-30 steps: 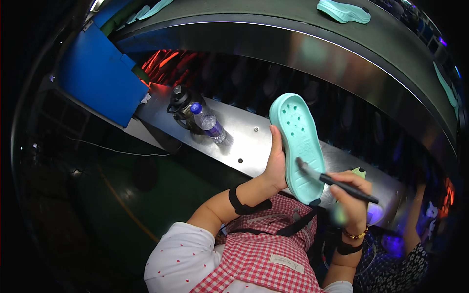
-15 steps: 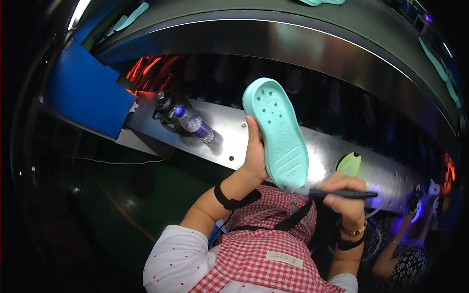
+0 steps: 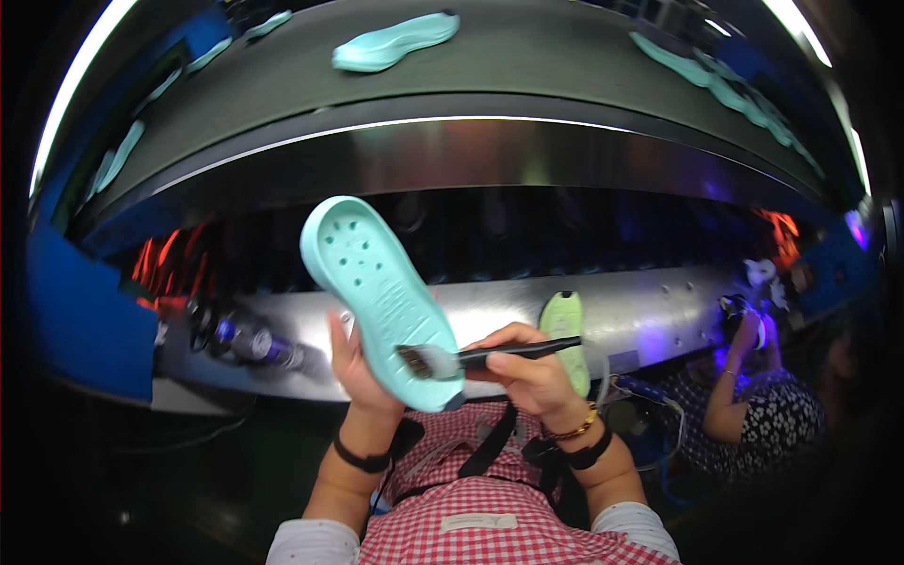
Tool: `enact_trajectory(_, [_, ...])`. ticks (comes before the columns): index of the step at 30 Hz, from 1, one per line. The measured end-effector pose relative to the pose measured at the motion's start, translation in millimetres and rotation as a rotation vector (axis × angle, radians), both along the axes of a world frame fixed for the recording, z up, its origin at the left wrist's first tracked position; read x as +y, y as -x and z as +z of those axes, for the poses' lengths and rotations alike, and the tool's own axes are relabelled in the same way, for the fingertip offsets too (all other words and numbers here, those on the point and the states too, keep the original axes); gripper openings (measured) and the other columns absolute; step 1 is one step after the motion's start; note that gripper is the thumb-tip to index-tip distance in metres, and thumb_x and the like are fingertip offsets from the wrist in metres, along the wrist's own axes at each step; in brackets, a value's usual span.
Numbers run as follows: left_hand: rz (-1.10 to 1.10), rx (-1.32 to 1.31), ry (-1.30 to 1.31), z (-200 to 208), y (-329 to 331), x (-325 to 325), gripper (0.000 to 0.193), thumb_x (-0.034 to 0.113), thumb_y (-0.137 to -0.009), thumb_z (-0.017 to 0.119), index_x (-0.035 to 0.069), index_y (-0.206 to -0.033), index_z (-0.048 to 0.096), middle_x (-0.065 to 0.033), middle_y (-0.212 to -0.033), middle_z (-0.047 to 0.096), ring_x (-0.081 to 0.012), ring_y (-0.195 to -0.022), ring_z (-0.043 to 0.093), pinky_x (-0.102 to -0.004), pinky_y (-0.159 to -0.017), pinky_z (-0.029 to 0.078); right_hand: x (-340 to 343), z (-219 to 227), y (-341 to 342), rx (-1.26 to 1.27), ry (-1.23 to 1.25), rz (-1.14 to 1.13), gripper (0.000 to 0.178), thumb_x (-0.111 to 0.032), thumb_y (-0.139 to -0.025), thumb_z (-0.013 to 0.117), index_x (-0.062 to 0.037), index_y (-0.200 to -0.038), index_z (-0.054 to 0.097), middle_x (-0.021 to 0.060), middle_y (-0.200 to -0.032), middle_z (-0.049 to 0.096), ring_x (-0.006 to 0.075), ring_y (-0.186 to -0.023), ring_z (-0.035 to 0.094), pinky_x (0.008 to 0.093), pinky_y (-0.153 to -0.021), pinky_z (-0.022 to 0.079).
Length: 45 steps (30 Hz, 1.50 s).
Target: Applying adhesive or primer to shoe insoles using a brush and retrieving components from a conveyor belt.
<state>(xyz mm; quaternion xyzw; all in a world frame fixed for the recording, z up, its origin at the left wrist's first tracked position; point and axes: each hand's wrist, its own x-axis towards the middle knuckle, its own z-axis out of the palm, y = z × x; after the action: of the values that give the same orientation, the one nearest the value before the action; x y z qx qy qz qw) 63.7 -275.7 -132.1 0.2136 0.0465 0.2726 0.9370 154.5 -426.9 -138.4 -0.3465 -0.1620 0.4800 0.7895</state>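
A mint-green shoe sole [image 3: 377, 282], its hollow inner face turned up, is held tilted above the metal ledge. My left hand [image 3: 363, 372] grips it by the left side near the lower end, with some fingers hidden underneath. In my right hand [image 3: 532, 372] is a brush [image 3: 518, 352] with a black handle, closed between thumb and fingers. The dark bristle tips rest on or just over the inner face near the sole's lower end; contact is hard to tell. A pale green sole [image 3: 565, 330] with a black tip lies on the ledge, just beyond my right hand.
The metal ledge [image 3: 650, 315] runs across in front of me, with bottles [image 3: 250, 341] at its left. Above it, a dark conveyor belt [image 3: 537, 56] carries several mint soles, one [image 3: 395, 42] near the middle. Another person [image 3: 753, 405] works at the right.
My view has swung, showing more of the belt and its soles. The brush has moved from the sole's lower edge onto its inner face. Both hands keep their holds.
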Motion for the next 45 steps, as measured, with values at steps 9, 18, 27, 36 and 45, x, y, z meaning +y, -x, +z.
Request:
enact_trajectory(9, [-0.122,-0.054,0.073,-5.8,0.9,-13.2,0.06,0.048,-0.088,0.019,0.004,-0.127,0.033,-0.0166,-0.117,0.047,-0.0317,-0.102,0.05,-0.0484,-0.092,0.037,-5.2,13.8,23.4,-0.46,0.192,0.033,0.017,-0.004,-0.078,0.06,0.0004,-0.095,0.059,0.0071,-0.091,0.061,0.0075,-0.08,0.055,0.0196,-0.072,0.044])
enact_trajectory(18, [-0.141,-0.131,0.143,-11.7,-3.6,-12.2,0.06,0.046,-0.088,0.025,0.002,-0.129,0.03,-0.0177,-0.126,0.04,-0.0353,-0.112,0.042,-0.0516,-0.097,0.029,-2.3,19.8,11.5,-0.586,0.189,-0.168,0.017,-0.001,-0.079,0.058,0.002,-0.095,0.058,0.0078,-0.092,0.061,0.0093,-0.082,0.055,0.0212,-0.074,0.044])
enact_trajectory(27, [-0.189,-0.103,0.084,-10.6,0.0,-6.2,0.065,0.05,-0.085,0.028,0.001,-0.127,0.032,-0.0218,-0.12,0.044,-0.0377,-0.103,0.05,-0.0507,-0.09,0.039,-4.2,26.8,15.4,-0.513,0.171,-0.098,0.018,0.004,-0.074,0.059,0.0039,-0.092,0.058,0.0138,-0.091,0.062,0.0148,-0.082,0.059,0.0239,-0.073,0.047])
enact_trajectory(36, [-0.152,-0.083,0.071,-12.5,2.3,4.8,0.064,0.048,-0.085,0.031,0.001,-0.127,0.033,-0.0217,-0.121,0.043,-0.0379,-0.106,0.048,-0.0515,-0.092,0.036,-0.4,44.5,-3.6,-0.701,0.204,-0.114,0.02,0.003,-0.07,0.063,0.0023,-0.089,0.061,0.0136,-0.089,0.063,0.0166,-0.079,0.061,0.0254,-0.072,0.048])
enact_trajectory(45, [-0.357,-0.131,0.18,-5.4,1.1,17.5,0.061,0.046,-0.087,0.028,0.0,-0.126,0.035,-0.0231,-0.12,0.044,-0.0416,-0.104,0.048,-0.0515,-0.091,0.037,-5.2,56.0,4.1,-1.066,0.043,0.221,0.02,0.002,-0.065,0.067,0.0014,-0.084,0.062,0.0141,-0.086,0.063,0.0218,-0.081,0.062,0.0292,-0.074,0.05])
